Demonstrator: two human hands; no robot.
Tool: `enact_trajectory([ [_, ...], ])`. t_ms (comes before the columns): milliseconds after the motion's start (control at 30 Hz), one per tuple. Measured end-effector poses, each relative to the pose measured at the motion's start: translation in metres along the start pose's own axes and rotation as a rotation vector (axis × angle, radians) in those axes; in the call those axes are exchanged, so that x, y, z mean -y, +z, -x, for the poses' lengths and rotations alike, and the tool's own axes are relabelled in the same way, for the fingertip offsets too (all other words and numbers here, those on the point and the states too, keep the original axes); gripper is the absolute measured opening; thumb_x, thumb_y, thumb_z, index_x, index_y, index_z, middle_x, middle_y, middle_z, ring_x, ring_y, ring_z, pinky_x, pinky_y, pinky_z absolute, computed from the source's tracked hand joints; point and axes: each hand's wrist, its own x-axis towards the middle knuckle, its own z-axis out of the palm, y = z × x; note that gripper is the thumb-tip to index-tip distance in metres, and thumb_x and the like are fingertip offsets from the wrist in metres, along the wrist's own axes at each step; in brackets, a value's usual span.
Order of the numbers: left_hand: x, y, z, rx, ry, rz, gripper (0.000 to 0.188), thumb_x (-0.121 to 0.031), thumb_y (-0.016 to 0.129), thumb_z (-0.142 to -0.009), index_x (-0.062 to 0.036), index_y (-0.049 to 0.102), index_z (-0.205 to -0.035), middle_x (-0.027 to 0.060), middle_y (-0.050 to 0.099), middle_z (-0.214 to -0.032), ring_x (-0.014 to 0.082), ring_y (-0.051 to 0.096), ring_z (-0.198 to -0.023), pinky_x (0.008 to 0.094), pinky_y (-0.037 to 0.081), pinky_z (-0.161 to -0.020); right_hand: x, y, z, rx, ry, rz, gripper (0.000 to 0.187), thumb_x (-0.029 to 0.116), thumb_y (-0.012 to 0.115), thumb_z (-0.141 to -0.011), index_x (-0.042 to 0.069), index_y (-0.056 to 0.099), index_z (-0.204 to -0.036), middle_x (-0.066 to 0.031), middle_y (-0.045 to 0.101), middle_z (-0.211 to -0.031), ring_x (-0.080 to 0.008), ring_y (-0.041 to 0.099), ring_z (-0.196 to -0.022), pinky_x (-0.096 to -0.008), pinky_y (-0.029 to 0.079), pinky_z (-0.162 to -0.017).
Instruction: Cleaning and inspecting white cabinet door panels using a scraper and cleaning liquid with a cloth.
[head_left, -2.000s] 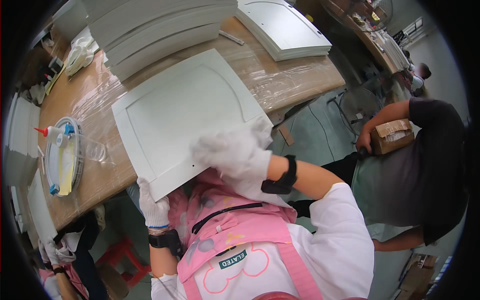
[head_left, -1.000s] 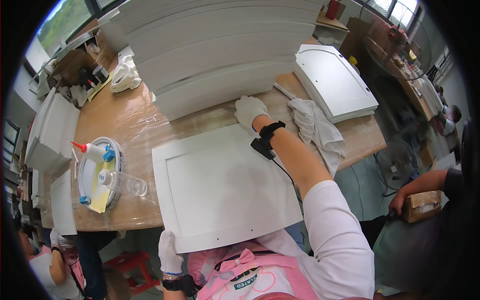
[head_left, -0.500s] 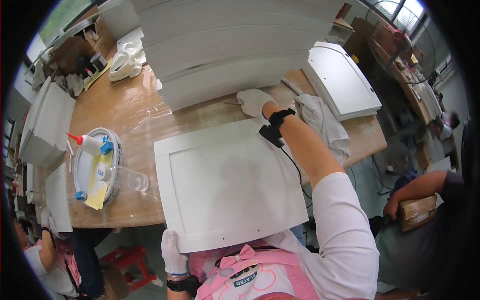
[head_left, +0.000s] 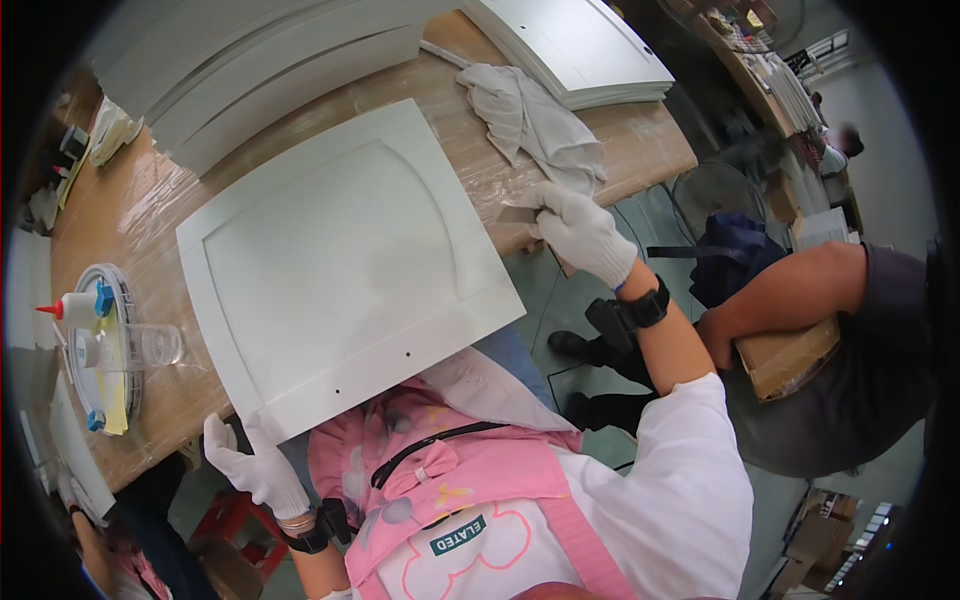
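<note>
A white cabinet door panel (head_left: 330,250) with an arched recess lies on the table, its near edge overhanging toward my apron. Two small dark holes show along that edge. My left hand (head_left: 255,470), in a white knit glove, is at the panel's near left corner, thumb and fingers apart, the thumb against or beside the corner. My right hand (head_left: 585,235), also gloved, is off the panel's right side with its fingers closed on a small thin flat tool (head_left: 517,214), whose exact kind I cannot make out. A crumpled white cloth (head_left: 530,115) lies beyond it.
Tall stacked white panels (head_left: 250,70) stand at the back; more panels (head_left: 580,45) lie far right. At left, a round lid (head_left: 133,300) carries a red-tipped glue bottle (head_left: 75,308) and a clear bottle (head_left: 155,345). A co-worker's arm (head_left: 790,300) rests near a cardboard box (head_left: 790,360) at right.
My right hand has come back from beyond the panel to its right side, still holding the thin tool. My left hand's fingers have spread at the corner. The view has turned.
</note>
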Motion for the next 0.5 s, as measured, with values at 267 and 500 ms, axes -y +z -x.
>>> enact_trajectory([
  [267,-0.071,0.035,0.031,0.649,0.906,-0.221,0.071,-0.012,0.080,-0.070,-0.0089,0.053,-0.135,0.0185,0.052,-0.136,0.0398,0.048,-0.127,0.0515,0.036,-0.111,-0.032,0.027,0.068,-0.140,-0.290,0.370,0.022,0.013,0.064,-0.086,0.011,0.071,-0.107,-0.0064,0.062,-0.076,-0.0269,0.061,-0.076,-0.0388,0.047,-0.073],
  [500,-0.051,0.062,0.031,0.561,1.020,-0.447,0.063,-0.008,0.068,-0.072,-0.0165,0.057,-0.134,0.0161,0.049,-0.143,0.0406,0.044,-0.131,0.0539,0.030,-0.115,-0.040,0.032,0.074,-0.185,-0.374,0.502,0.026,0.022,0.071,-0.081,0.020,0.071,-0.107,-0.0023,0.057,-0.069,-0.0235,0.057,-0.070,-0.0379,0.045,-0.067],
])
